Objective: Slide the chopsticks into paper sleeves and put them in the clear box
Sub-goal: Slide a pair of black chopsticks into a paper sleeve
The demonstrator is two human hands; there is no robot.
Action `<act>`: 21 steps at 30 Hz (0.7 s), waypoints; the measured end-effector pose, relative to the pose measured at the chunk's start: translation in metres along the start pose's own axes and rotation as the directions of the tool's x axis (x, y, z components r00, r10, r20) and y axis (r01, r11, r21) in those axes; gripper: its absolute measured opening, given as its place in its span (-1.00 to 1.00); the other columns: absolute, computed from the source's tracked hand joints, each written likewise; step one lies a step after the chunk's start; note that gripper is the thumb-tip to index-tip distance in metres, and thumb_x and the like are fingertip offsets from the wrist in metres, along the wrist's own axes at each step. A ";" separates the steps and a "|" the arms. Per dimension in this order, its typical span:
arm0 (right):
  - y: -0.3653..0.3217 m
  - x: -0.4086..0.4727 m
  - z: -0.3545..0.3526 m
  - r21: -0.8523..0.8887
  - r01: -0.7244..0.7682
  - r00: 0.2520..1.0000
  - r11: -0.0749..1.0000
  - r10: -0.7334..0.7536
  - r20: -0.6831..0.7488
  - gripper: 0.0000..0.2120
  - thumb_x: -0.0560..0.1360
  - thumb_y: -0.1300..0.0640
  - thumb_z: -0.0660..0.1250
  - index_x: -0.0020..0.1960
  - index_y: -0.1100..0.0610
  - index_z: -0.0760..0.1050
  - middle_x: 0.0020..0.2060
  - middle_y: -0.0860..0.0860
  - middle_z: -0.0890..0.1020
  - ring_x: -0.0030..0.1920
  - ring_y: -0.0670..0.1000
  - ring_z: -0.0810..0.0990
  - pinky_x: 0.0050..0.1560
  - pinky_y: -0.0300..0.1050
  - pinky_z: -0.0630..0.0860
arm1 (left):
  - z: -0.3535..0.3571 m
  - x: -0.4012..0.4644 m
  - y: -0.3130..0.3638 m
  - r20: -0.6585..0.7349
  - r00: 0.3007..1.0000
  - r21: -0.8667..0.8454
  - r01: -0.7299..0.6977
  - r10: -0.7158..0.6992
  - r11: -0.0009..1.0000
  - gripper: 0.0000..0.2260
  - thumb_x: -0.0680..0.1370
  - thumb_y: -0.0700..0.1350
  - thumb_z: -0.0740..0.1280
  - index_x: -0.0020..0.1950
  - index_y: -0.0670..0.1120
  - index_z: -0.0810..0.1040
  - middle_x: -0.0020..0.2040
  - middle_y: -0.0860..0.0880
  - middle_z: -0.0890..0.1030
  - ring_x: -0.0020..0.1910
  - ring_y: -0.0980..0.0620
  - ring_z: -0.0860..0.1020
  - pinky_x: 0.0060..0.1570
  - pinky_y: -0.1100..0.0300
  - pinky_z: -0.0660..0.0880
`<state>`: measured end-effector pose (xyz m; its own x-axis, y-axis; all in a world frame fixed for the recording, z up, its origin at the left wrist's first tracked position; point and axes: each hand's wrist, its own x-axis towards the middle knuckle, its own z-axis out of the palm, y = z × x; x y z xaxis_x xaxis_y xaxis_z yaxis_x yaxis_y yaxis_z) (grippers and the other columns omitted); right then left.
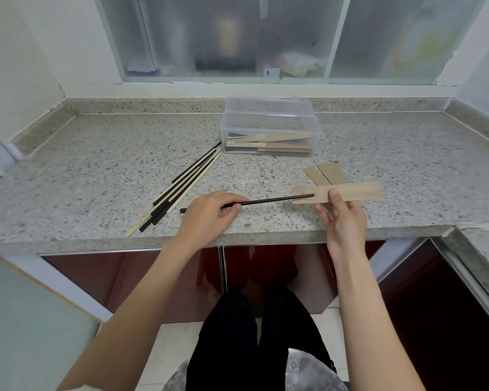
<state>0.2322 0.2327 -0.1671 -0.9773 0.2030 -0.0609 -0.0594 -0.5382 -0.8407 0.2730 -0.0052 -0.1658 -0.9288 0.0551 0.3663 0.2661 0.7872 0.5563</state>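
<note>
- The left hand (209, 211) pinches a thin black chopstick (268, 200) between thumb and curled fingers, near its thicker end, which pokes out past the hand on the left.
- That black chopstick lies almost level above the counter, its narrow tip at the open mouth of a long tan paper sleeve (347, 192).
- The right hand (343, 221) grasps this tan paper sleeve, thumb on top near the middle and fingers underneath, holding it sideways just above the counter edge.
- Just behind the held sleeve, two more tan paper sleeves (325, 174) lie flat on the counter, side by side and angled.
- To the left of the left hand, a loose bundle of black and pale wooden chopsticks (181, 187) lies slantwise, running from the front edge up toward the box.
- The clear plastic rectangular box (270, 119) stands farther back, near the middle of the counter, and holds several sleeved chopsticks (283, 143) lying flat on its bottom.
- All of it rests on a speckled grey stone counter (110, 153) below a frosted glass window (237, 35).
- Dark red cabinet doors (141, 277) show under the counter, and the person's black trousers (254, 342) below.
</note>
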 end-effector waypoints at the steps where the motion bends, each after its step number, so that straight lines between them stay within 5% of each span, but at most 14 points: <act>1: 0.000 0.000 0.000 0.014 0.001 1.000 1.000 0.000 -0.015 -0.85 0.56 0.24 0.26 0.11 0.13 0.52 0.04 0.02 0.63 -0.09 -0.10 0.64 -0.20 -0.29 0.58 | 0.000 -0.001 -0.001 -0.004 1.000 -0.001 0.003 -0.003 1.000 -0.82 0.55 -0.08 0.32 0.13 0.06 0.62 -0.04 0.09 0.65 -0.18 0.13 0.57 -0.09 0.18 0.52; 6: -0.002 0.002 -0.003 0.055 0.003 0.998 0.998 0.001 -0.060 -0.84 0.58 0.22 0.23 0.15 0.15 0.48 -0.03 -0.01 0.63 -0.20 -0.15 0.63 -0.24 -0.31 0.57 | -0.001 -0.004 -0.003 -0.002 1.000 -0.017 0.016 -0.016 1.000 -0.82 0.56 -0.07 0.31 0.13 0.04 0.62 0.02 0.10 0.65 -0.13 0.13 0.59 -0.06 0.18 0.52; 13: 0.000 0.000 -0.001 0.038 -0.012 1.000 0.999 0.013 -0.015 -0.69 0.58 0.24 0.24 0.32 0.21 0.42 0.09 0.05 0.60 -0.04 -0.06 0.63 -0.21 -0.28 0.57 | 0.003 -0.001 -0.004 -0.002 1.000 -0.024 0.020 -0.021 0.999 -0.81 0.56 -0.08 0.31 0.14 0.04 0.62 -0.06 0.10 0.64 -0.24 0.20 0.53 -0.09 0.20 0.51; 21: 0.002 -0.006 0.005 -0.006 -0.050 0.997 0.999 0.050 0.064 -0.84 0.54 0.27 0.29 0.07 0.09 0.51 -0.16 -0.12 0.70 -0.11 -0.12 0.67 -0.15 -0.28 0.58 | 0.006 -0.002 -0.006 0.004 1.000 -0.045 0.029 -0.029 0.999 -0.81 0.55 -0.06 0.32 0.14 0.07 0.62 -0.06 0.07 0.65 -0.19 0.12 0.57 -0.05 0.13 0.52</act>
<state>0.2365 0.2265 -0.1653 -0.9900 0.1232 -0.0684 -0.0095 -0.5427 -0.8399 0.2711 -0.0066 -0.1746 -0.9373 0.0350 0.3468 0.2502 0.7602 0.5995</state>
